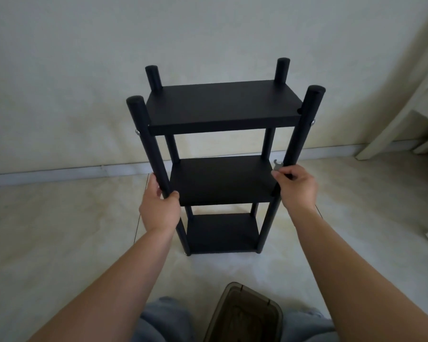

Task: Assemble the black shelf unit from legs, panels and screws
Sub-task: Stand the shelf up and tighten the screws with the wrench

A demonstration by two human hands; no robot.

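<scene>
Pale tiled floor [67, 218], plain off-white wall behind, corner of a white furniture piece [393, 134] at right, smoky translucent bin [242, 314] between your knees. Black shelf unit [220, 181] stands upright on the floor near the wall, directly ahead of you: four round legs, three panels, looks fully put together. Silver screw heads [137, 132] show on the outer side of the front legs at top-panel height.

Handling, as a judgement: rigid, board panels on tube-like legs, probably light to moderate weight, top-heavy-ish and narrow so it can tip or rack sideways if joints are loose. Matte finish should not be slippery. Best hold is on the two front legs around the middle panel, where you are now; lifting by a panel edge would load the screws.

Your left hand [160, 208] wraps the front-left leg [153, 154] just at middle-panel level, thumb on the inner side, fingers curled round the outer side. Your right hand [297, 187] is at the front-right leg [299, 134], same height, fingers curled, pinching a small flat metal wrench [277, 167] whose open end pokes up beside the leg. Cannot tell whether that hand also grips the leg. Both forearms reach forward, roughly symmetric, wrists straight.
</scene>
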